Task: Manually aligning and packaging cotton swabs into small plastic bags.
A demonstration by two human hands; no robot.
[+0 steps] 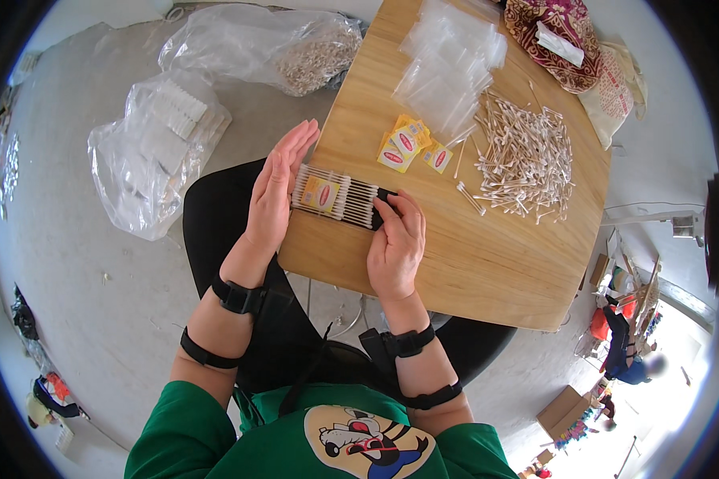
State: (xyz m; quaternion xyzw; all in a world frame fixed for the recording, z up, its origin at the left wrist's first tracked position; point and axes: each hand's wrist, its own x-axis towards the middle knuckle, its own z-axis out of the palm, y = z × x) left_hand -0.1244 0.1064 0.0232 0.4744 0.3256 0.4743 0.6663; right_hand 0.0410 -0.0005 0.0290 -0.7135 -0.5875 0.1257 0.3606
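Note:
A row of cotton swabs point(361, 203) lies across the table near its left edge, with a yellow-and-white label card point(321, 193) over its left part. My left hand point(276, 191) stands on edge at the left end of the row, fingers stretched out and holding nothing. At the other end, my right hand point(399, 243) has its thumb and fingers closed on a black flat piece point(384, 209); the fingers hide part of it. Further up the table lie several loose yellow label cards point(405, 145). Two or three single swabs point(470, 198) rest right of my right hand.
A big heap of loose swabs point(527, 156) covers the table's right side. Clear plastic bags point(451, 68) lie at the far end, beside a patterned cloth point(547, 32). Plastic sacks of swabs point(319, 60) and white packs point(180, 112) stand on the floor at left. People are in the background.

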